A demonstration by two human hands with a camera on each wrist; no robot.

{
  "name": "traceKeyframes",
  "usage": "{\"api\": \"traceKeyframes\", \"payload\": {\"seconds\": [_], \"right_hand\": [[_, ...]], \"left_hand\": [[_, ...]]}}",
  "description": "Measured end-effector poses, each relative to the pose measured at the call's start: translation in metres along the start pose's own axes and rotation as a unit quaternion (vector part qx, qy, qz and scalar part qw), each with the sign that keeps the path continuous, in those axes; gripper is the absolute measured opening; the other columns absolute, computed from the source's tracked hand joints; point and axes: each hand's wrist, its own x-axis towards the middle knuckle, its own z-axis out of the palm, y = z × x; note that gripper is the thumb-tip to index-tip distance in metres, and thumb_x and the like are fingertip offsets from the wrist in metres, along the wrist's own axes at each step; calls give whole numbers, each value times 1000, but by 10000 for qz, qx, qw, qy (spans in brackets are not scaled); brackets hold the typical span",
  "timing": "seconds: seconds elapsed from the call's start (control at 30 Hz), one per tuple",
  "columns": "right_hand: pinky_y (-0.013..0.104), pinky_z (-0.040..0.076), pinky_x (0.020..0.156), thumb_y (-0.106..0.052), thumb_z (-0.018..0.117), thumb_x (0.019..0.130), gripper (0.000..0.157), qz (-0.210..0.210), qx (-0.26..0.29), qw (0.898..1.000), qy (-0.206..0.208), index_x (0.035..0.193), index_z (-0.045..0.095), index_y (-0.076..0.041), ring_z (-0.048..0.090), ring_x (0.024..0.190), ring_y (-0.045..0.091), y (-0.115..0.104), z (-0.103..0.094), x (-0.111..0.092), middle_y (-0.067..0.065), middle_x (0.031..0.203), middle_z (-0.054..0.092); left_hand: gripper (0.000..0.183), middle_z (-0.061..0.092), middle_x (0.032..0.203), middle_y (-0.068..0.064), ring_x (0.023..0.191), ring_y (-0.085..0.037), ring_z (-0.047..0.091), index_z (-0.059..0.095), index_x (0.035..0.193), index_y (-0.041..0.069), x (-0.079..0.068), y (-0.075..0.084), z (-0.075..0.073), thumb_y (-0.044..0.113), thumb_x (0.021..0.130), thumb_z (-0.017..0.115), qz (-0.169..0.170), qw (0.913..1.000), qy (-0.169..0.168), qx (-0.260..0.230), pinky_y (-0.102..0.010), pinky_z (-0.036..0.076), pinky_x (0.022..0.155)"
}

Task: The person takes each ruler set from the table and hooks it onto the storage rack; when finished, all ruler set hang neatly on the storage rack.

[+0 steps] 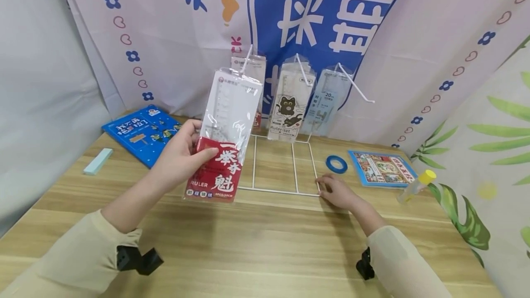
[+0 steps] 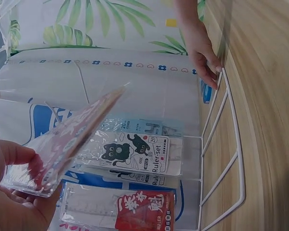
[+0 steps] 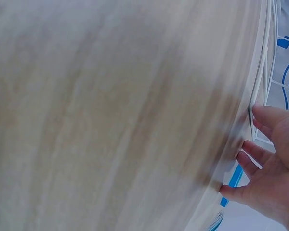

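My left hand grips a ruler set pack in clear plastic with a red label, thumb across its front. The pack's top overlaps a white hook in the head view; whether it hangs on the hook cannot be told. My right hand holds the near right corner of a white wire display rack, fingertips down at the tabletop. On the rack hang another red-label ruler pack, a cat-print ruler set and a pale blue ruler pack.
A blue book and a light blue bar lie at left. To the right are a blue tape roll, a picture booklet and a yellow-capped glue stick. A printed cloth hangs behind.
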Motion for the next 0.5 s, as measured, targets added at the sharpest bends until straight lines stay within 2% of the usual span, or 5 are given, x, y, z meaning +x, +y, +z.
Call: {"api": "traceKeyframes", "payload": {"seconds": [0.3, 0.5], "right_hand": [[58, 28, 97, -8, 59, 85, 39, -6, -16, 10000, -2, 121, 52, 4, 36, 115, 49, 4, 2, 1, 32, 125, 41], [58, 31, 95, -9, 60, 85, 38, -108, -50, 9999, 37, 120, 53, 4, 39, 112, 48, 4, 1, 0, 31, 122, 43]], "left_hand": [[45, 58, 108, -18, 89, -28, 61, 32, 123, 3, 7, -4, 3, 13, 87, 59, -118, 9997, 69, 201, -39, 54, 69], [47, 56, 113, -18, 94, -29, 59, 32, 124, 4, 14, -7, 3, 14, 87, 60, -175, 9992, 143, 343, -41, 53, 71]]}}
